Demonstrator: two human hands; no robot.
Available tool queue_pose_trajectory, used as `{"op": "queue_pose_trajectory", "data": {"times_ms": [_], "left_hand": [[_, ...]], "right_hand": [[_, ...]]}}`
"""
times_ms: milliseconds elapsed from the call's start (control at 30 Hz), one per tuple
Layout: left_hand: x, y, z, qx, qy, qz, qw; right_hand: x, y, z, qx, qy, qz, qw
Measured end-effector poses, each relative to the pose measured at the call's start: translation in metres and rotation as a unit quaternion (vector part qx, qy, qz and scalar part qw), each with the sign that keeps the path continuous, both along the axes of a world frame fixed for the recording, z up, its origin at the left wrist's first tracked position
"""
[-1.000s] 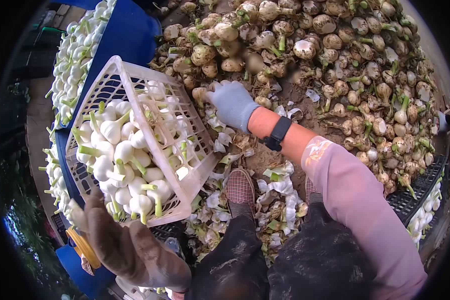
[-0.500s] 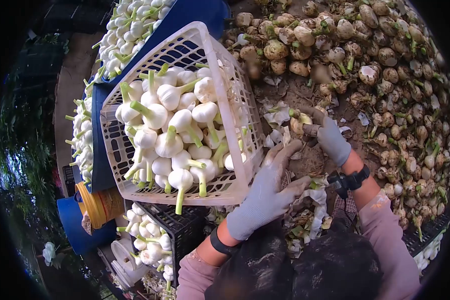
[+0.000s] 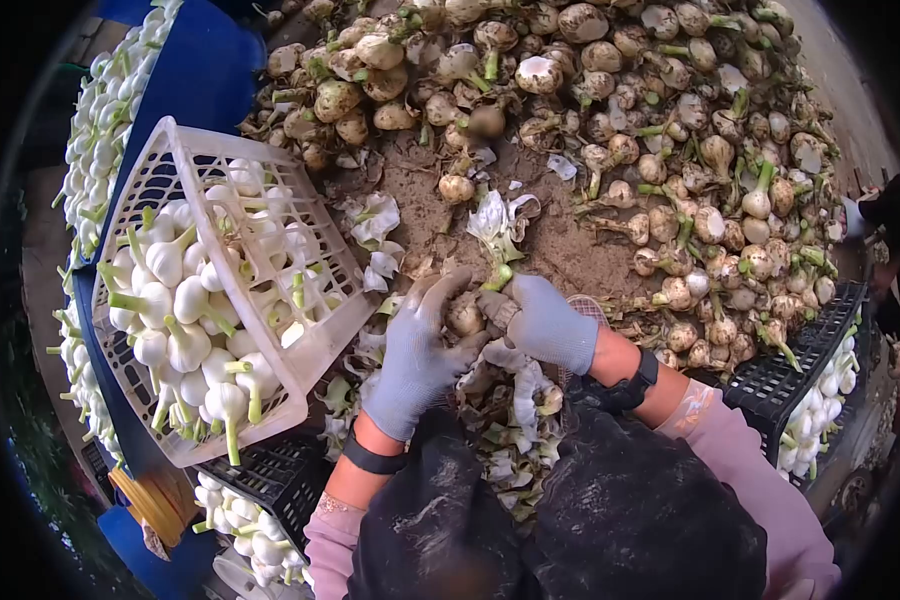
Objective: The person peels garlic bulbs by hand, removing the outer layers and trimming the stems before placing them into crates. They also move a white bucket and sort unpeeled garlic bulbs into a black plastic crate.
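Between my gloved hands is a dirt-stained garlic bulb (image 3: 464,315), its cut green stem (image 3: 499,277) pointing away from me. My left hand (image 3: 408,350) closes round the bulb from the left, with soiled fingertips on its skin. From the right, my right hand (image 3: 550,322) pinches it near the stem, partly hiding it. Loose peeled skins (image 3: 502,225) lie on the ground just beyond my hands. More papery skins (image 3: 518,400) are heaped between my knees.
At my left a tilted white plastic crate (image 3: 288,405) holds many clean white garlic bulbs. Unpeeled garlic (image 3: 710,225) is piled ahead and to the right. Black crates (image 3: 270,485) of white bulbs stand on both sides. A blue container (image 3: 205,75) is behind the white crate.
The view has swung right, so the white crate sits further left. My left hand, open before, has come to the bulb beside my right hand, and both now hold it.
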State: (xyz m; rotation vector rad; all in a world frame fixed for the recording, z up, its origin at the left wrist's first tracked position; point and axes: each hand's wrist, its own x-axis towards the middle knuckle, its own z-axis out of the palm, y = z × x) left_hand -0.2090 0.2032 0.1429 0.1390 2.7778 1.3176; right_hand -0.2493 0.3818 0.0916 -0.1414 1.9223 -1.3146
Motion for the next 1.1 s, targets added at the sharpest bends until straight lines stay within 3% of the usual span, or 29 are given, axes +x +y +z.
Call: {"op": "queue_pose_trajectory", "data": {"times_ms": [100,167,200,233,267,333,400,433,467,500,533,567,600,633,667,700,733,767,833,900,933,967,1033,1100], "left_hand": [[-0.002,-0.002,-0.005,0.019,-0.04,0.0,0.999],[-0.002,-0.004,-0.013,0.262,-0.192,0.102,0.94],[-0.002,-0.002,-0.01,0.407,-0.22,0.154,0.873],[-0.003,0.0,-0.01,0.46,-0.246,0.164,0.837],[-0.003,0.002,-0.014,0.52,-0.269,0.162,0.794],[-0.007,0.003,-0.019,0.599,-0.317,0.15,0.72],[-0.004,0.009,-0.019,0.589,-0.297,0.14,0.739],[-0.006,0.012,-0.015,0.578,-0.273,0.131,0.758],[-0.004,0.007,-0.019,0.541,-0.281,0.107,0.786],[-0.004,0.007,-0.023,0.539,-0.279,0.105,0.788],[-0.002,0.008,-0.026,0.314,-0.171,0.045,0.933],[-0.001,0.008,-0.027,0.063,-0.049,-0.02,0.997],[-0.001,0.007,-0.024,0.007,-0.027,-0.034,0.999],[0.002,0.007,-0.019,0.01,-0.027,-0.036,0.999],[0.005,0.01,-0.013,0.217,-0.16,0.064,0.961],[0.007,0.014,-0.011,0.41,-0.288,0.154,0.852],[0.005,0.008,-0.014,0.436,-0.342,0.158,0.817],[0.01,0.006,-0.039,0.363,-0.217,0.159,0.892],[-0.001,0.014,-0.027,0.339,-0.219,0.204,0.892],[-0.004,0.011,-0.032,0.179,-0.154,0.14,0.962],[-0.003,0.019,-0.018,0.27,-0.192,0.185,0.925],[-0.004,0.022,-0.017,0.274,-0.192,0.181,0.925],[-0.004,0.022,-0.016,0.143,-0.062,0.018,0.988],[-0.001,0.016,-0.019,0.087,-0.072,-0.028,0.993]], "right_hand": [[0.012,-0.004,-0.009,-0.123,-0.075,-0.091,0.985],[0.002,0.004,0.011,-0.096,-0.129,-0.083,0.983],[-0.002,0.006,0.013,-0.092,-0.037,-0.061,0.993],[-0.006,0.007,0.018,-0.088,0.055,-0.039,0.994],[-0.009,0.014,0.029,0.018,0.137,0.028,0.99],[-0.005,0.018,0.028,0.038,0.201,0.027,0.978],[0.001,0.021,0.019,0.058,0.265,0.028,0.962],[0.004,0.019,0.006,-0.063,0.135,-0.051,0.988],[0.007,0.019,-0.003,-0.183,0.0,-0.128,0.975],[0.002,0.019,0.0,-0.186,0.002,-0.129,0.974],[-0.003,0.02,0.005,-0.209,-0.063,-0.111,0.97],[-0.006,0.021,0.007,-0.23,-0.128,-0.094,0.96],[-0.004,0.016,0.002,-0.221,-0.156,-0.113,0.956],[-0.004,0.013,-0.001,-0.218,-0.154,-0.116,0.957],[-0.004,0.013,-0.002,-0.211,-0.148,-0.102,0.961],[-0.005,0.016,-0.001,-0.201,-0.141,-0.09,0.965],[-0.013,0.019,0.024,-0.138,-0.214,-0.078,0.964],[-0.006,0.02,0.011,-0.163,-0.18,-0.082,0.967],[-0.006,0.029,0.022,-0.155,-0.193,-0.042,0.968],[-0.002,0.033,0.025,-0.134,-0.209,-0.051,0.967],[-0.006,0.035,0.034,-0.117,-0.193,-0.057,0.973],[-0.005,0.036,0.027,-0.113,-0.191,-0.061,0.973],[0.0,0.031,0.015,-0.119,-0.023,-0.006,0.993],[0.006,0.03,0.017,-0.102,0.022,0.047,0.993]]}}
